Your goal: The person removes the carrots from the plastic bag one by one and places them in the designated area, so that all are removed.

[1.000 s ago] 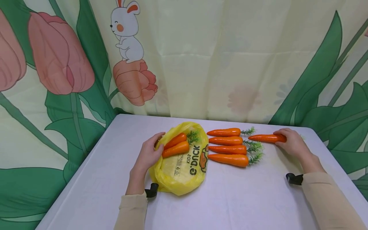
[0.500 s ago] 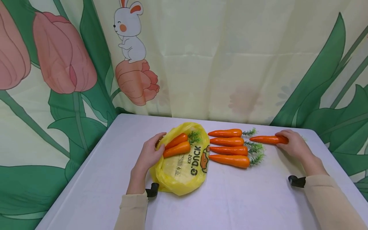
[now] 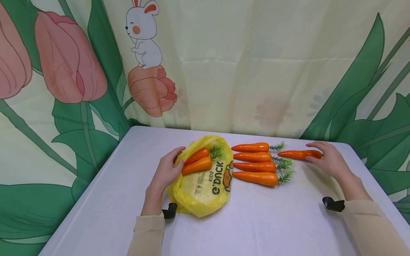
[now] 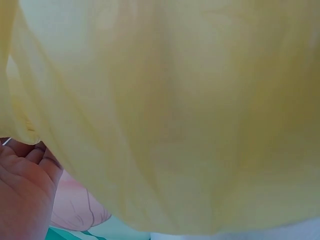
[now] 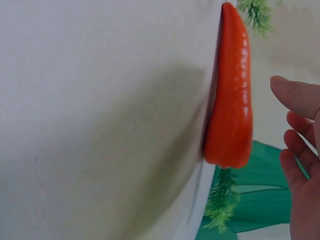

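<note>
At the left rim of a yellow plastic bag (image 3: 192,197), my left hand (image 3: 167,167) holds the edge between thumb and fingers. In the left wrist view the bag's film fills most of the picture and part of the left hand (image 4: 25,185) shows. Two orange carrots (image 3: 200,165) with green tops lie inside the bag's mouth. My right hand (image 3: 330,160) is over the thick end of a single carrot (image 3: 291,154), thumb and fingers spread. The right wrist view shows that carrot (image 5: 232,100) lying on the table, apart from the right hand (image 5: 305,135).
Several carrots (image 3: 254,167) lie in a stacked row right of the bag, tips toward it, green tops to the right. The table (image 3: 256,220) has a white cover. Behind it hangs a curtain (image 3: 217,71) printed with tulips and a rabbit.
My right hand has let go of the single carrot; its fingers have spread and it has moved slightly right. The carrot stays in place. My left hand keeps its hold on the bag.
</note>
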